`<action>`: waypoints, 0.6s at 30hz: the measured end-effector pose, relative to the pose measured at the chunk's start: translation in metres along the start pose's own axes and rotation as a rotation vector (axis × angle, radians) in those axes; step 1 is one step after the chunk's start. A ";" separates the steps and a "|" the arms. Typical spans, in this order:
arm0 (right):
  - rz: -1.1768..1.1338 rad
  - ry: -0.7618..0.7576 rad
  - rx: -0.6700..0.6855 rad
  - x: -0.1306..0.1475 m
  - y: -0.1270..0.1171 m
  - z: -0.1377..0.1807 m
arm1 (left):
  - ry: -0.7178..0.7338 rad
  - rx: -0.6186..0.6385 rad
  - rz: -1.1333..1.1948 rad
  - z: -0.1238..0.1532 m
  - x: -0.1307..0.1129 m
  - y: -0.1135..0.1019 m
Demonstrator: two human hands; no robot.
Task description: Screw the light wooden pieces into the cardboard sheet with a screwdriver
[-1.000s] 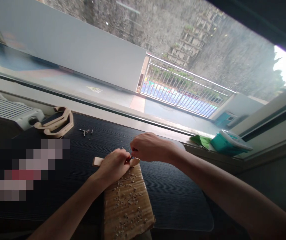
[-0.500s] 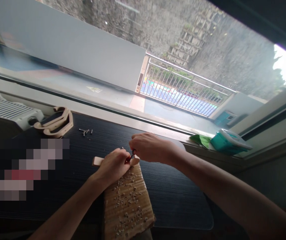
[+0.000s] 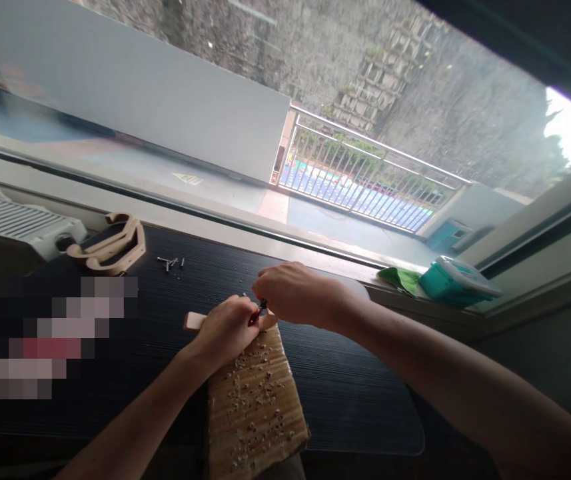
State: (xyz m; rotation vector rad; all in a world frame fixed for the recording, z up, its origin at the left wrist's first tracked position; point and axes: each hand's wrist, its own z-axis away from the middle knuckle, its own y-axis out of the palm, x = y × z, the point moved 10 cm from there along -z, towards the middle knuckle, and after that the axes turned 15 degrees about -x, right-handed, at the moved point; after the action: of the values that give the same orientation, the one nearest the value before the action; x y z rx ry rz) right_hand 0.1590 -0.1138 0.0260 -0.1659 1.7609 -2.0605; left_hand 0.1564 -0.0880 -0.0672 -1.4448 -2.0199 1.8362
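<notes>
"How far along is it?"
"Mid-work, I'd judge. The wooden piece [image 3: 194, 321] lies at lower centre, its right end over the top of the cardboard block [image 3: 258, 413]. The left hand [image 3: 230, 321] is curled closed over its middle."

"And the right hand [image 3: 288, 291]?"
"Fingers bent into a fist, apparently around the dark end of a small red-and-dark tool [image 3: 254, 318] between the hands. Whether anything on the wood is finished, I can't tell; knuckles cover that spot."

"Anything untouched?"
"Loose metal pins [image 3: 170, 263] left of centre on the dark tabletop [image 3: 355, 393], and curved wooden parts [image 3: 115, 252] farther left."

"What's in the way?"
"Little near the hands, beyond the pale bits or pits scattered over the cardboard. A blurred-out patch hides part of the lower left. The green cloth [image 3: 399, 280] and teal box [image 3: 452, 281] sit well apart, at right."
</notes>
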 end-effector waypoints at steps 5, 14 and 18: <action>-0.030 0.000 -0.012 -0.006 0.008 -0.007 | 0.017 -0.012 -0.002 -0.001 0.000 0.000; -0.038 0.058 -0.003 -0.011 0.003 -0.006 | 0.012 -0.008 0.017 0.000 0.003 0.000; -0.032 -0.025 -0.009 0.001 -0.001 -0.007 | 0.013 -0.012 0.020 -0.001 0.001 -0.001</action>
State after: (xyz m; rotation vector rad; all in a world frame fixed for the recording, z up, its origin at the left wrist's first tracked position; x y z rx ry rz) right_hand 0.1555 -0.1074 0.0251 -0.2235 1.7635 -2.0645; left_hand 0.1564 -0.0863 -0.0664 -1.4807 -2.0216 1.8204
